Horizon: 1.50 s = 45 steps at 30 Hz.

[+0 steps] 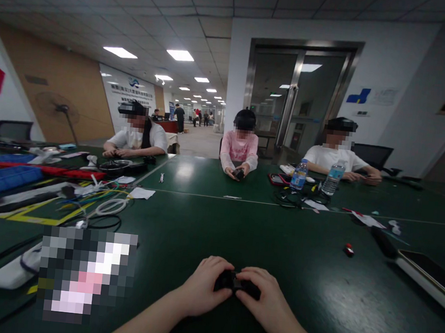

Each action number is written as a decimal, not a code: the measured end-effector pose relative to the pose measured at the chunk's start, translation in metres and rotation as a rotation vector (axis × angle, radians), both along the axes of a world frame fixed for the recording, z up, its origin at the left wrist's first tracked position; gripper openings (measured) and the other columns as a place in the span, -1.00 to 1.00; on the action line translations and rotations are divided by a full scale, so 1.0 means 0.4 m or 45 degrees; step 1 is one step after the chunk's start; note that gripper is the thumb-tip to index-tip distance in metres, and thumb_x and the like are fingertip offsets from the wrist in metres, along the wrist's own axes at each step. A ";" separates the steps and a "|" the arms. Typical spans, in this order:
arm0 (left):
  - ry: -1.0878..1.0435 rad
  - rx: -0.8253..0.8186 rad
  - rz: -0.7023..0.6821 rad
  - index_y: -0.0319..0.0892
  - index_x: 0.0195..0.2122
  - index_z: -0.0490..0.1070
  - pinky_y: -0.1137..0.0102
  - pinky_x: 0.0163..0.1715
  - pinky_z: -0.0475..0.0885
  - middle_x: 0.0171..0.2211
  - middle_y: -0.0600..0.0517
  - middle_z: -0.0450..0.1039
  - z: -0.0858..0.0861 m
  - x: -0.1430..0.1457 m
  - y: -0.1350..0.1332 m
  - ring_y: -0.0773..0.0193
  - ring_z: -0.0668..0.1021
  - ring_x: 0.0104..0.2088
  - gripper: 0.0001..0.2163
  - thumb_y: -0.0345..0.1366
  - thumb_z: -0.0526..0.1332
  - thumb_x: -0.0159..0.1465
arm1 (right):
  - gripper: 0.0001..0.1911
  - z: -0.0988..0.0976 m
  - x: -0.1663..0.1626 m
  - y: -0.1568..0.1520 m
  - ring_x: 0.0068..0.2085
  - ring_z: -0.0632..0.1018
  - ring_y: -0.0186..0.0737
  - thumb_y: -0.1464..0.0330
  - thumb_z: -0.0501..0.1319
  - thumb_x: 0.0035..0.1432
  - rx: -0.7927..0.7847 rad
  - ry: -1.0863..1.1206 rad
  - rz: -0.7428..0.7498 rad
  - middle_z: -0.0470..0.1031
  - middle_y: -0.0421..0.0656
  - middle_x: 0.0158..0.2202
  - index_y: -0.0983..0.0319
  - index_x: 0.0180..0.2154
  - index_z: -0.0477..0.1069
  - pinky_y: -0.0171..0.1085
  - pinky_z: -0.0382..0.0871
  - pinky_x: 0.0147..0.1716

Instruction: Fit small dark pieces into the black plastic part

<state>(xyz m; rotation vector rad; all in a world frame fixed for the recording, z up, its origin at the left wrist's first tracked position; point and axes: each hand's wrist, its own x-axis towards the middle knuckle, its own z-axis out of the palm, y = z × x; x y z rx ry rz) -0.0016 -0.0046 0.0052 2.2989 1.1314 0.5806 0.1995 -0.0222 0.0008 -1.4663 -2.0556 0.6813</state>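
Observation:
My left hand [207, 285] and my right hand [263, 296] meet low in the middle of the head view, just above or on the green table. Between them is a small black object [237, 283], gripped from both sides. Thumbs press along its near edge while the curled fingers reach over its far side. Much of it is hidden by my fingers, and its exact kind does not show. Its short middle part is visible between the two thumbs.
Cables and a white power strip [12, 271] lie left, with blue trays [4, 180] beyond. A small red object [349, 249], a tablet-like device [432, 273] and water bottles [299, 175] are right. Three people sit across the green table [201, 217], one holding a dark object [238, 174].

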 end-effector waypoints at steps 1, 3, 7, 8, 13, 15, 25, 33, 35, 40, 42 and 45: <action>-0.004 0.001 0.000 -0.08 -0.02 0.29 0.23 0.02 0.23 -0.03 -0.02 0.34 -0.001 0.000 0.000 0.10 0.35 -0.01 -0.63 -0.33 0.23 0.13 | -0.74 0.000 0.000 0.000 0.02 0.41 -0.08 0.29 0.23 0.01 0.001 -0.002 0.001 0.47 -0.17 -0.06 0.05 -0.18 0.48 -0.07 0.20 0.03; -0.011 0.002 -0.002 -0.08 -0.02 0.29 0.24 0.02 0.23 -0.03 -0.01 0.34 -0.003 -0.001 0.001 0.10 0.35 -0.01 -0.63 -0.34 0.24 0.12 | -0.74 -0.001 -0.001 0.000 0.01 0.41 -0.07 0.27 0.23 0.02 0.002 -0.003 -0.001 0.47 -0.17 -0.06 0.04 -0.18 0.48 -0.06 0.20 0.03; -0.023 0.002 -0.005 -0.09 -0.02 0.29 0.25 0.02 0.23 -0.03 -0.01 0.34 -0.004 -0.002 0.001 0.12 0.36 -0.01 -0.63 -0.34 0.24 0.13 | -0.74 -0.003 0.000 0.000 0.01 0.41 -0.07 0.28 0.24 0.02 0.006 0.005 -0.001 0.48 -0.18 -0.07 0.04 -0.18 0.48 -0.07 0.21 0.03; -0.025 0.003 -0.004 -0.09 -0.02 0.29 0.25 0.02 0.23 -0.04 -0.01 0.34 -0.005 -0.002 0.001 0.12 0.36 -0.01 -0.63 -0.34 0.24 0.13 | -0.75 -0.003 0.000 0.000 0.01 0.42 -0.08 0.28 0.24 0.02 0.006 0.007 0.000 0.48 -0.18 -0.06 0.04 -0.18 0.48 -0.08 0.21 0.03; -0.023 0.016 -0.009 -0.08 -0.02 0.29 0.25 0.01 0.24 -0.04 -0.01 0.34 -0.007 -0.002 0.002 0.12 0.36 -0.01 -0.63 -0.35 0.24 0.13 | -0.75 0.001 0.000 -0.001 0.01 0.42 -0.08 0.28 0.23 0.02 0.015 0.004 0.004 0.48 -0.18 -0.07 0.05 -0.19 0.48 -0.08 0.20 0.03; -0.029 0.023 -0.016 -0.08 -0.03 0.29 0.24 0.01 0.24 -0.05 -0.01 0.35 -0.008 -0.002 0.002 0.12 0.36 -0.02 -0.64 -0.35 0.24 0.13 | -0.75 0.002 -0.001 -0.002 0.02 0.41 -0.07 0.29 0.23 0.02 0.017 0.004 0.007 0.48 -0.17 -0.07 0.06 -0.19 0.48 -0.07 0.19 0.03; -0.023 0.008 -0.012 -0.08 -0.01 0.29 0.22 0.01 0.23 -0.04 -0.02 0.34 -0.007 -0.001 0.002 0.10 0.36 -0.01 -0.63 -0.34 0.23 0.12 | -0.74 -0.004 0.000 -0.001 0.02 0.41 -0.08 0.30 0.23 0.01 0.025 0.001 0.002 0.48 -0.18 -0.06 0.04 -0.18 0.48 -0.07 0.19 0.03; -0.032 -0.011 -0.006 -0.09 -0.03 0.31 0.25 0.01 0.24 -0.05 -0.01 0.35 0.002 0.000 -0.001 0.13 0.36 -0.02 -0.64 -0.36 0.24 0.12 | -0.74 0.000 0.001 -0.001 0.01 0.41 -0.10 0.28 0.24 0.01 -0.010 -0.006 -0.001 0.47 -0.20 -0.06 0.03 -0.18 0.47 -0.08 0.19 0.04; -0.029 -0.018 -0.007 -0.09 -0.03 0.31 0.24 0.02 0.23 -0.05 -0.01 0.35 0.004 -0.001 -0.001 0.13 0.36 -0.01 -0.65 -0.35 0.24 0.13 | -0.74 -0.001 0.001 -0.001 0.01 0.41 -0.10 0.28 0.24 0.01 -0.011 -0.004 0.001 0.47 -0.20 -0.06 0.03 -0.18 0.47 -0.08 0.19 0.03; -0.018 -0.003 -0.005 -0.09 -0.03 0.30 0.21 0.01 0.25 -0.05 -0.03 0.35 0.006 0.000 -0.003 0.10 0.37 -0.02 -0.65 -0.34 0.23 0.13 | -0.74 -0.002 0.001 -0.002 0.01 0.41 -0.08 0.30 0.24 0.01 0.004 0.002 0.002 0.48 -0.19 -0.07 0.04 -0.19 0.47 -0.07 0.18 0.03; -0.019 -0.002 -0.007 -0.09 -0.04 0.30 0.21 0.00 0.25 -0.05 -0.03 0.35 0.005 0.001 -0.002 0.10 0.37 -0.03 -0.65 -0.35 0.23 0.13 | -0.74 -0.002 0.000 -0.002 0.00 0.42 -0.09 0.30 0.24 0.00 0.006 0.008 0.001 0.48 -0.19 -0.07 0.04 -0.19 0.47 -0.07 0.19 0.03; -0.022 0.005 -0.008 -0.09 -0.04 0.31 0.22 0.01 0.25 -0.05 -0.02 0.35 -0.001 0.001 0.000 0.11 0.37 -0.02 -0.64 -0.36 0.23 0.12 | -0.73 -0.002 0.000 -0.001 0.01 0.42 -0.08 0.31 0.23 0.00 0.013 0.010 0.011 0.48 -0.18 -0.07 0.04 -0.18 0.47 -0.07 0.20 0.02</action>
